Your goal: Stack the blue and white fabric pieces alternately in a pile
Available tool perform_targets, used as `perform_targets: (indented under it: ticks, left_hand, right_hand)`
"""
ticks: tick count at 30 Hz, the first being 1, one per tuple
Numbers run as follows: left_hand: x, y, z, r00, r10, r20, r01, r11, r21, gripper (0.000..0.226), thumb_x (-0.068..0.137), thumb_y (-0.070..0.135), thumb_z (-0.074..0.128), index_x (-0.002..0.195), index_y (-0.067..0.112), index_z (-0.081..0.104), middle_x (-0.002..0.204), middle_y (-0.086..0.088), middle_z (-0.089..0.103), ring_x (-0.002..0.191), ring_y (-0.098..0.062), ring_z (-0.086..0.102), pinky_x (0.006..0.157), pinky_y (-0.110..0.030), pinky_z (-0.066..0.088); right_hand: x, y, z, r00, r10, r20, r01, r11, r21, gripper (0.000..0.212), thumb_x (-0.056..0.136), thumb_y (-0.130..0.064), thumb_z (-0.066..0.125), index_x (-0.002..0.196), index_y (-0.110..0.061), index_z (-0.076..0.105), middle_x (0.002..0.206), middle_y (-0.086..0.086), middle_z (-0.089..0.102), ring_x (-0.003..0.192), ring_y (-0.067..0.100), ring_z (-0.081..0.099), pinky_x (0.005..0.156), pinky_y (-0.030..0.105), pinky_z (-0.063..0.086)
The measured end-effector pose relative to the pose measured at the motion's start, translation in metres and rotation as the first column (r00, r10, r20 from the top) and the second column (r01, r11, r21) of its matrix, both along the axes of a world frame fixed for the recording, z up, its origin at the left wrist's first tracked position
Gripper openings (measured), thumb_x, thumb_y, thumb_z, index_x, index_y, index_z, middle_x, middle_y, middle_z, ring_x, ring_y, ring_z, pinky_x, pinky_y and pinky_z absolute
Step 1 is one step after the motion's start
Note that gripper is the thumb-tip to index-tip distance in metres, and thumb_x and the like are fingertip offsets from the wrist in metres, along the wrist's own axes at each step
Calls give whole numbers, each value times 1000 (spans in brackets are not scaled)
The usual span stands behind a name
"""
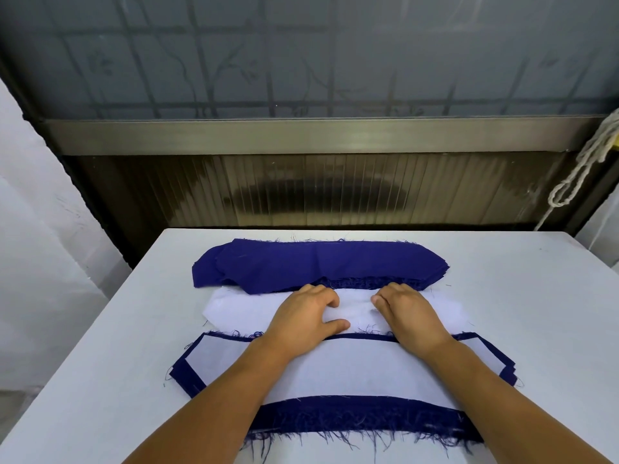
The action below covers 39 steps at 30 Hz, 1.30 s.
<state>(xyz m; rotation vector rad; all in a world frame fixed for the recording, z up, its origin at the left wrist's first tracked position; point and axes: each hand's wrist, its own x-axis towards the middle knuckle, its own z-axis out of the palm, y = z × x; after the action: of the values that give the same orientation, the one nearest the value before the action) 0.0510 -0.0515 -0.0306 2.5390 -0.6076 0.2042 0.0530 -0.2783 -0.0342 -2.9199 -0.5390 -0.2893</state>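
Hands: our left hand and right hand lie near each other on the white stack, fingers curled down onto its top sheet; we cannot tell whether they pinch the cloth or only press it.
White stack: it lies across the middle of the table, between the blue stack and the pile.
Blue stack: the blue stack sits at the far side, its near edge overlapping the white stack's far edge.
Pile: the pile lies nearest us under our forearms, a white piece on top, blue borders with frayed threads showing all round it.
Rope: a pale rope hangs at the right, beyond the table.
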Motion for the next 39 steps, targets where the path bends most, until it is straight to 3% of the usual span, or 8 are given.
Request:
perform_targets:
  ticks: [5, 8, 11, 19, 25, 31, 35, 39]
  left_hand:
    - [1, 0, -1, 1000, -14, 11, 14, 1000, -24, 21, 97, 35, 53, 100, 20, 66, 95, 11, 61, 94, -9, 48, 82, -28, 45]
    - [3, 1, -2, 1000, -12, -20, 10, 997, -73, 22, 99, 30, 51, 101, 17, 68, 96, 8, 63, 94, -10, 50, 83, -29, 46]
    - [4, 1, -2, 999, 2, -34, -5, 996, -86, 21, 99, 30, 50, 103, 18, 67, 98, 7, 63, 94, -10, 51, 83, -29, 46]
    - [3, 3, -2, 998, -50, -24, 49, 998, -41, 18, 93, 24, 61, 108, 19, 69, 110, 11, 63, 104, -7, 51, 90, -20, 42]
    - [3, 3, -2, 993, -112, -21, 113, 993, 20, 26, 94, 25, 60, 119, 19, 66, 124, 11, 58, 112, -9, 47, 100, -25, 38]
    - [4, 6, 1, 996, -86, -15, 87, 992, 89, 26, 94, 33, 60, 117, 23, 66, 121, 14, 56, 109, -8, 47, 97, -26, 38]
    - [3, 23, 9, 998, -57, -32, 61, 989, 138, 23, 94, 37, 59, 113, 27, 67, 116, 17, 56, 103, -6, 47, 91, -25, 41]
    - [-1, 53, 11, 999, -17, -49, 25, 985, 168, 17, 93, 33, 61, 108, 29, 68, 111, 21, 56, 100, -3, 48, 84, -16, 38]
  right_hand:
    - [1, -2, -2, 1000, 22, -9, -22, 999, 39, 6, 90, -7, 59, 89, -13, 59, 89, 0, 59, 82, 21, 52, 74, 28, 45]
    - [-5, 2, 5, 997, -7, -70, 26, 961, 275, 18, 97, -38, 51, 86, -25, 56, 88, -11, 56, 86, 11, 50, 77, 24, 42]
    - [-10, 5, 12, 991, 34, -131, 6, 957, 291, 24, 87, -53, 60, 98, -31, 56, 95, -17, 56, 92, 5, 48, 82, 21, 42]
    - [-8, 1, 12, 986, 3, -167, 44, 959, 279, 4, 92, -23, 58, 96, -24, 57, 97, -12, 56, 93, 10, 49, 78, 20, 40]
    - [-4, -13, 15, 976, 10, -219, 29, 984, 175, 8, 93, -31, 61, 97, -27, 55, 97, -10, 52, 94, 12, 49, 82, 22, 42]
    - [-10, -21, 13, 985, 18, -169, 9, 988, 156, 6, 93, -22, 59, 99, -24, 58, 97, -11, 51, 92, 12, 47, 78, 19, 37]
    - [-11, -24, 18, 986, 19, -164, 5, 989, 145, 9, 97, -27, 54, 97, -20, 59, 97, -8, 53, 92, 13, 48, 78, 22, 39]
    - [-14, -29, 24, 982, 16, -187, 15, 986, 164, 9, 96, -26, 55, 92, -21, 60, 94, -10, 53, 91, 9, 48, 77, 20, 40]
